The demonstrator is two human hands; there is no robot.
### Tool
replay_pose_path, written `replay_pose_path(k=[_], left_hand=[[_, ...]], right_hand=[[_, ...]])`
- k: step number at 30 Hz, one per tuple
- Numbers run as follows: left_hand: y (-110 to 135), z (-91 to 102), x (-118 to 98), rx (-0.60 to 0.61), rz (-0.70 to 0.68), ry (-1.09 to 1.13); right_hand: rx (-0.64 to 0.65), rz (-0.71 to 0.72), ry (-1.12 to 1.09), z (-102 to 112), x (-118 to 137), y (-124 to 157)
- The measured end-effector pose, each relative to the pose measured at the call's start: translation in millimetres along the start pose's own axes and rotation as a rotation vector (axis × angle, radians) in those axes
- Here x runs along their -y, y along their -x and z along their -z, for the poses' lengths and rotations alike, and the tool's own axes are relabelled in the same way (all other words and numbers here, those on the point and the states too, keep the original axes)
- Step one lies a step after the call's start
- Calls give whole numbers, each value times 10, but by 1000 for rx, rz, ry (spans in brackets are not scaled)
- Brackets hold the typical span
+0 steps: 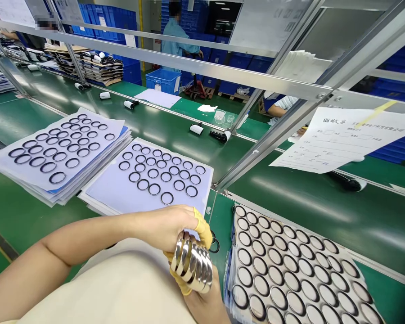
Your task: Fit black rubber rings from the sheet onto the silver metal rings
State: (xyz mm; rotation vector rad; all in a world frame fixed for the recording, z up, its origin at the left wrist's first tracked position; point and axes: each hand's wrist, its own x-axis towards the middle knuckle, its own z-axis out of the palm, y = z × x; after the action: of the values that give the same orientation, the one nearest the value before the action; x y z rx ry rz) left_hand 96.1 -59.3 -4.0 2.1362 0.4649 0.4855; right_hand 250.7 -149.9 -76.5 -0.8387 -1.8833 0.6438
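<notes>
A bunch of shiny metal rings [193, 265] is gathered in front of my body, between my two hands. My left hand [170, 225] reaches over from the left, its fingers in yellow finger cots curled around the top of the bunch. From below, my right hand [205, 301] grips the same rings, also with yellow covering on its digits; part of it is hidden behind them. Just beyond the hands, a couple of dark-rimmed rings [215, 245] lie on the green table. Left of them is a white sheet [104, 191] with dark-rimmed rings spread over it.
On the far left a paper stack [54, 198] bears more rings. At right, a board [361, 265] is covered with rows of rings. A metal frame [249, 157] rises behind, with a paper form [344, 139] hanging from it. Black-and-white parts [196, 129] lie on the conveyor. People work beyond.
</notes>
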Motion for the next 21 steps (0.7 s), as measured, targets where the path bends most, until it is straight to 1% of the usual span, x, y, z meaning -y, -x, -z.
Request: replay_pose_path(k=[3, 5, 7, 8, 9, 10, 11, 12, 13, 14, 16, 19, 21], left_hand=[[151, 101, -3, -9, 86, -28], [302, 172, 13, -93, 188, 0], [454, 209, 37, -185, 314, 154], [516, 207, 49, -187, 364, 286], [560, 189, 58, -142, 396, 434], [585, 157, 64, -49, 410, 581], [590, 113, 66, 73, 404, 706], [575, 62, 67, 188, 390, 790], [546, 8, 66, 273, 380, 834], [509, -43, 65, 322, 372, 856], [433, -123, 67, 348, 365, 876], [382, -174, 74, 363, 377, 879], [395, -177, 77, 407, 383, 857]], right_hand=[[-11, -10, -123, -11, -8, 31], [0, -38, -172, -17, -25, 54], [-3, -51, -182, -25, -43, 72], [-10, -57, -168, -30, -51, 75], [-25, -57, -143, -34, -56, 71], [-38, -56, -107, -38, -60, 62], [-49, -55, -64, -42, -60, 46], [-53, -52, -22, -44, -58, 27], [-54, -47, 17, -43, -54, 4], [-57, -35, 49, -41, -48, -19], [-61, -10, 90, -27, -32, -62], [-53, 23, 98, 14, -7, -103], [-21, -17, 74, 61, 1, -112]])
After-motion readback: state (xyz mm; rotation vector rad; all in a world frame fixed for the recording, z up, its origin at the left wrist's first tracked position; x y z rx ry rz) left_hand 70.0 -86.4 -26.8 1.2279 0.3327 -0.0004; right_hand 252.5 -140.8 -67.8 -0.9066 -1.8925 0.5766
